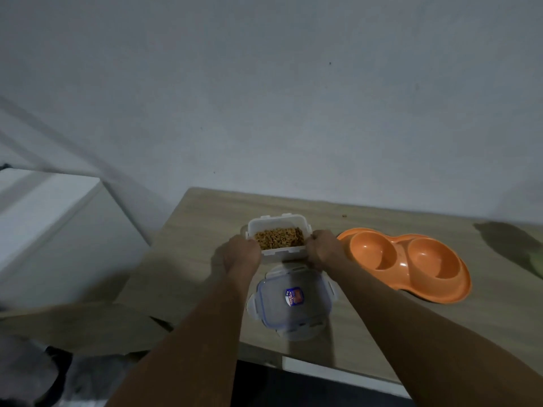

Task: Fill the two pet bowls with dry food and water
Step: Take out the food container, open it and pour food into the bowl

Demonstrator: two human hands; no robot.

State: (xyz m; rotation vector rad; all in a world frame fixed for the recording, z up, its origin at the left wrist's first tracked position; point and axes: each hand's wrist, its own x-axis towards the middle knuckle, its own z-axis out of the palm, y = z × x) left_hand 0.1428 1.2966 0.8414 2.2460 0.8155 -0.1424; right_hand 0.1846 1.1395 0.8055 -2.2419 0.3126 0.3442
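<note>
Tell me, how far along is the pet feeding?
Done: the lid is off, lying on the table nearer than the food container. In hand: the left hand and right hand grip that container, dry food inside. Still to do: both hollows of the orange double bowl look empty, so food and water remain; no water source shows.

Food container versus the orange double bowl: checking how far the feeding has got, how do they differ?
The food container is clear and boxy; the orange double bowl has two round hollows. The container holds dry food; both hollows of the bowl are empty. The left hand and right hand grip the container; neither holds the bowl. Both are open-topped, over the table.
</note>
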